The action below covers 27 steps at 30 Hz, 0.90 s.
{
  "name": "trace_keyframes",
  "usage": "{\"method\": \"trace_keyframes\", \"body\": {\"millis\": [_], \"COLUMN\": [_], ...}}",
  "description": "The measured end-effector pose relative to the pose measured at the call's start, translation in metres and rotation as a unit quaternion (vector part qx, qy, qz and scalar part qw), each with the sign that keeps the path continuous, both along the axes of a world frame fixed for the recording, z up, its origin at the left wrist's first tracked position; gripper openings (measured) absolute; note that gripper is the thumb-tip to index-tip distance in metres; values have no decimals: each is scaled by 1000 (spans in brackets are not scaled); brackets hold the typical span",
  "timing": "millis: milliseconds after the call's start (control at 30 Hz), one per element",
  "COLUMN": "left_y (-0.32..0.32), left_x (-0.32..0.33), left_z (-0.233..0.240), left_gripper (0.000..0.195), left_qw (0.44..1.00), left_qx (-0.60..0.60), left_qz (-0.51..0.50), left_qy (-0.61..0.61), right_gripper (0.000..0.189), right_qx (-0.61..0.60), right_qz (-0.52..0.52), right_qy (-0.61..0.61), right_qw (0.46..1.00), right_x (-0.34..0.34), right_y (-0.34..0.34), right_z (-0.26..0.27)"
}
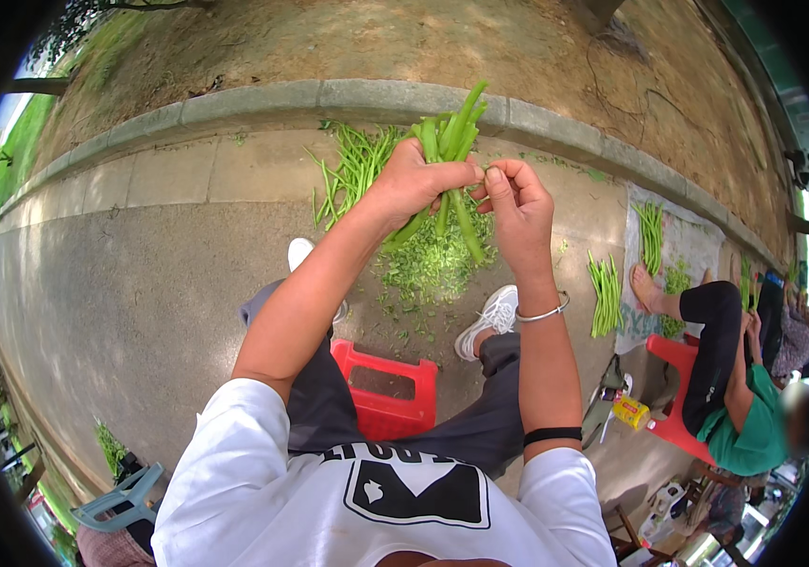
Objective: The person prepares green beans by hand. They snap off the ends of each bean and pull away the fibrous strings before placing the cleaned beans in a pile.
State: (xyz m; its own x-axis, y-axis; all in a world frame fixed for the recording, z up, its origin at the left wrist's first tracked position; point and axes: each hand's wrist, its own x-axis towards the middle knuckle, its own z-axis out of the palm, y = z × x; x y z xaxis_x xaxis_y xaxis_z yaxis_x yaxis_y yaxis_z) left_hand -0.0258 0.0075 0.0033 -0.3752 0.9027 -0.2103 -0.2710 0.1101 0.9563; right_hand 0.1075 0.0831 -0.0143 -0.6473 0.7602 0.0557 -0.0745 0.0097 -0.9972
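My left hand (422, 177) grips a bunch of green leaf stalks (450, 138), their ends poking out above and below the fist. Close beside it, my right hand (517, 191) has its thumb and forefinger pinched together near the left thumb; whether something thin is between them is too small to tell. Below the hands a heap of torn green leaf bits (429, 266) lies on the pavement. Long green stalks (358, 166) are piled to the left of it, partly behind my left forearm.
A red plastic stool (390, 397) stands between my legs. A stone kerb (376, 99) runs beyond the heap. At right lie a stalk bundle (606, 294) and a plastic sheet (687, 237) with more greens, beside a seated person (744, 418). A yellow-labelled bottle (631, 411) lies near that person's red stool.
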Motion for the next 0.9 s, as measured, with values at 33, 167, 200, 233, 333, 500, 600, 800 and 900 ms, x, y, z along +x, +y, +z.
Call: {"method": "trace_keyframes", "body": {"millis": [33, 167, 200, 233, 333, 500, 600, 800, 900], "left_y": [-1, -5, -5, -5, -3, -3, -3, 1, 3], "left_x": [-1, -2, -2, -2, -1, -1, -5, -8, -13], "left_z": [2, 10, 10, 9, 2, -2, -6, -6, -12], "left_gripper": [15, 15, 15, 15, 14, 19, 21, 15, 16], "left_qw": [1000, 998, 997, 996, 995, 989, 988, 978, 963], "left_qx": [2, 31, 43, 49, 72, 95, 93, 92, 85], "left_qz": [-10, -43, -48, -47, -43, 15, 20, 22, 32], "left_qy": [-5, -33, -42, -50, -61, -110, -121, -187, -255], "right_gripper": [14, 16, 16, 15, 13, 8, 8, 11, 12], "right_qx": [-27, -190, -244, -275, -364, -326, -272, -123, -95], "right_qz": [14, 89, 113, 113, 104, 37, 5, 39, 72], "right_qy": [7, 90, 124, 143, 227, 317, 255, 42, 3], "right_qw": [1000, 973, 955, 944, 897, 890, 928, 991, 993], "right_x": [1, 3, 2, 1, 0, 8, 16, 27, 28], "right_y": [0, 0, -2, -4, -8, 14, 20, 23, 22], "right_z": [0, 1, 1, 3, 7, 6, 13, 16, 19]}}
